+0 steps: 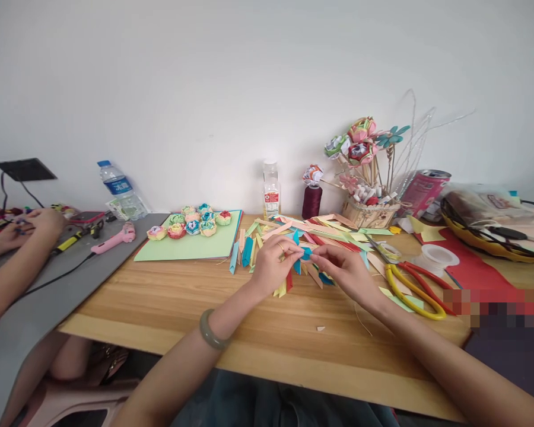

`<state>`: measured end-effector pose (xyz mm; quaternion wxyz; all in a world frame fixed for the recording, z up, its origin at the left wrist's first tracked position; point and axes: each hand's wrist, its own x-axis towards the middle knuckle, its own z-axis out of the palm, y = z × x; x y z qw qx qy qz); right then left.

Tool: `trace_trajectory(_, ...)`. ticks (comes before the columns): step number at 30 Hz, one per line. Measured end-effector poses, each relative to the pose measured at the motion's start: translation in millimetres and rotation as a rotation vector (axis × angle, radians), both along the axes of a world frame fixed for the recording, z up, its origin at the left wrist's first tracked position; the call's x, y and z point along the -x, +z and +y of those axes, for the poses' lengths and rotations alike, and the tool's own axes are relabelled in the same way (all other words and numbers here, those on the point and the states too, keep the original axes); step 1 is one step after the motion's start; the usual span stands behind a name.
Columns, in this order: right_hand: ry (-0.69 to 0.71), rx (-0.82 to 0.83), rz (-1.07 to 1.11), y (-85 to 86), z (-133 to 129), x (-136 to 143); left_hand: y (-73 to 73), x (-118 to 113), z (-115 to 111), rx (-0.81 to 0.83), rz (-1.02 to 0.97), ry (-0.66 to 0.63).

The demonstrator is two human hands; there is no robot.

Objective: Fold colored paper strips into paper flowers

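Pinches one folded blue paper piece between both hands, just over the wooden table.

In the head view, grips the piece with thumb and fingertips of the left hand closed on one side, and of the right hand on the other, nearly together; lies amid folded paper strips, too jumbled to count. Shows about ten paper flowers on a light green sheet, one clear bottle with a red-and-white label, one dark purple thread spool, one blue-labelled water bottle, and one pair of scissors with yellow and red handles. Carries lettering too small to read on both bottle labels.
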<state>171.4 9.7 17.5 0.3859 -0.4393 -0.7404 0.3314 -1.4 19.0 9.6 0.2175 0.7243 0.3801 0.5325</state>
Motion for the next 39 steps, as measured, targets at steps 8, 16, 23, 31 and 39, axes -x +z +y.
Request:
trace_trajectory(8, 0.071, 0.199, 0.149, -0.8, 2.8, 2.5, -4.7, -5.1, -1.5, 0.134, -0.115, -0.057)
trace_trajectory(16, 0.099, 0.333, 0.199, -2.0, 4.2, 1.9, -8.9, -5.1, 4.2, 0.223, -0.281, -0.134)
trace_trajectory(23, 0.137, 0.388, 0.324, -0.7, 3.6, 1.6, -5.7, -6.9, 3.1, 0.361, -0.396, -0.158)
trace_trajectory(31, 0.096, 0.348, 0.354, -1.8, 1.6, 0.1, -4.8, -4.0, 5.3, 0.424, -0.48, -0.228)
trace_trajectory(39, -0.086, 0.197, 0.39, 4.0, 6.2, -5.0, 3.5, 2.1, 2.4, 0.352, -0.517, -0.398)
